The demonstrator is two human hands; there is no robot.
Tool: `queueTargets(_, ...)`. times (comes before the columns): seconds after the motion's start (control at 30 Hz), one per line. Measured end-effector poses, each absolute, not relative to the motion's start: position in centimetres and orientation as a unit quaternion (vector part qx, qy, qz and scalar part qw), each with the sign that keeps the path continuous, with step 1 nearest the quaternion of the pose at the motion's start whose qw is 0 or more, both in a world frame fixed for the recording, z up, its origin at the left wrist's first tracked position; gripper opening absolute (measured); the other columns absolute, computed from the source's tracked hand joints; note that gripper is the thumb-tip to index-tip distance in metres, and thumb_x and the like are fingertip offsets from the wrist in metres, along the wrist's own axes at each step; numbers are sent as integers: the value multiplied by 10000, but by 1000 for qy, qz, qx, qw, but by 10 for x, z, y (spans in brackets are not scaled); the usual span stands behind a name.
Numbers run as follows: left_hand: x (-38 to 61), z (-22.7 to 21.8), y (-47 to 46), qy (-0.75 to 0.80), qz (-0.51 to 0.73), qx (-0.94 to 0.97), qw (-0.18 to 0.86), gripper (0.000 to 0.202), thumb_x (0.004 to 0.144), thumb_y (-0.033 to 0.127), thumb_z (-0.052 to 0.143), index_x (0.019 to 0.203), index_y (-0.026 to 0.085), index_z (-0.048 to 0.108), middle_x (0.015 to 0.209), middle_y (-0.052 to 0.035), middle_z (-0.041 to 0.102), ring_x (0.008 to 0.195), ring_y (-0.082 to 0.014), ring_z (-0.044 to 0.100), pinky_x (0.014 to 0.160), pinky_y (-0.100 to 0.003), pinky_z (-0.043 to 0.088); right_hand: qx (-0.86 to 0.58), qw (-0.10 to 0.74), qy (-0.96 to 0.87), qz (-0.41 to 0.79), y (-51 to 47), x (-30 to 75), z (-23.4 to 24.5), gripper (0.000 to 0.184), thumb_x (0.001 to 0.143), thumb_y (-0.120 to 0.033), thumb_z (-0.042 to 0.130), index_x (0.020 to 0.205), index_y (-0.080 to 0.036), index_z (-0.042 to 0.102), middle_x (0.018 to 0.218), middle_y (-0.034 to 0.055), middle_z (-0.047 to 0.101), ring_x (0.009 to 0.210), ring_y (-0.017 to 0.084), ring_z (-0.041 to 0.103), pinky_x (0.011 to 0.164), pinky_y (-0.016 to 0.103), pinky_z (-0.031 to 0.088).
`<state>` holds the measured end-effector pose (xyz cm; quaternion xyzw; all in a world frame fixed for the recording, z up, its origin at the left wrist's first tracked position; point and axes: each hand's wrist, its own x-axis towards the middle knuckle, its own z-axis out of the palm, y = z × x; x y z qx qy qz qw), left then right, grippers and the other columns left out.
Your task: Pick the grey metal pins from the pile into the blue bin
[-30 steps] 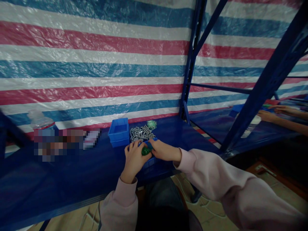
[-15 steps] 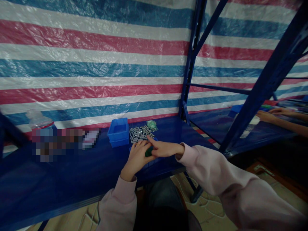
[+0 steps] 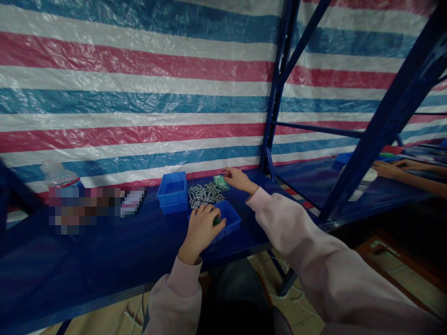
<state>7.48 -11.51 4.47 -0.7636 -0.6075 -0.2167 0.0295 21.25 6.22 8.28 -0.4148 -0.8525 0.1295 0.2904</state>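
My left hand (image 3: 203, 229) is closed around a small green object (image 3: 216, 220), mostly hidden by the fingers. It is over a shallow blue tray (image 3: 233, 226), whose left part the hand covers. My right hand (image 3: 240, 180) reaches farther back, its fingers slightly apart at the right edge of a clear plastic bag (image 3: 220, 182) with pale green bits in it. Between the bag and the tray lies a pile of small grey metal cylinders (image 3: 204, 194).
Two stacked blue bins (image 3: 172, 193) stand left of the pile. A clear bottle (image 3: 59, 174) and blurred-out items are at the far left. A blue metal post (image 3: 275, 93) rises behind the table (image 3: 139, 246). On the right, another person's hands (image 3: 391, 168) work at a neighbouring table.
My right hand has left the green object and moved back to the plastic bag. My left hand stays over the blue tray with the green object, and more of the tray now shows.
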Motion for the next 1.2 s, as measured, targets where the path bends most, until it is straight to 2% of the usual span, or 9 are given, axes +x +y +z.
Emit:
queueTargets(0.13,74,44,-114,-606,-225,-762,26,192,857,406,504,790,235,561,929,20,588,971,-191,478,803,-336,309,-468,241,-826,201,104,210,44,392,664,-125,674,1054,-99,634,979,108,666,877,210,612,769,276,453)
queueTargets(0.27,74,45,-114,-606,-236,-760,16,226,849,435,512,770,226,550,910,26,596,955,-186,478,797,-331,303,-507,237,-784,268,115,212,18,461,600,-218,758,1020,-67,644,835,79,669,744,187,612,668,263,459)
queueTargets(0.4,74,46,-115,-606,-241,-759,9,237,843,451,519,766,228,541,911,37,607,960,-190,476,790,-332,296,-527,244,-767,272,114,209,6,457,565,-167,761,998,-72,652,713,31,647,653,150,589,594,223,434)
queueTargets(0.57,74,46,-115,-604,-241,-760,3,236,838,455,527,765,231,534,909,45,619,955,-192,476,791,-332,290,-555,242,-744,283,120,201,2,126,627,-201,701,669,-86,670,494,-12,546,512,114,519,483,199,368)
queueTargets(0.67,74,46,-115,-604,-244,-759,1,242,837,460,527,760,231,531,898,49,620,947,-188,477,783,-331,289,-566,242,-734,286,120,198,4,200,651,-255,686,542,-99,626,432,-14,496,464,110,495,449,200,338)
queueTargets(0.83,73,44,-115,-602,-246,-759,7,255,839,471,521,759,230,536,914,53,616,944,-179,477,803,-335,287,-590,276,-712,263,107,197,16,140,678,-205,644,583,-101,633,487,28,564,514,141,560,475,204,373)
queueTargets(1.0,73,45,-115,-607,-241,-757,14,245,837,462,528,765,229,545,918,45,613,946,-180,478,800,-331,290,-574,344,-713,208,81,204,51,121,740,-187,555,670,-119,627,720,84,669,754,183,634,603,206,439)
queueTargets(1.1,74,46,-115,-613,-237,-754,18,247,835,467,530,769,230,548,907,41,617,946,-185,481,792,-331,292,-519,354,-742,235,52,213,74,109,727,-217,558,666,-135,597,616,54,646,623,165,633,547,207,447)
queueTargets(1.2,75,47,-115,-621,-234,-748,23,266,834,482,526,764,227,550,881,32,622,937,-189,491,784,-333,293,-463,256,-786,320,13,224,87,89,713,-221,557,665,-148,573,500,13,594,473,139,590,455,199,414)
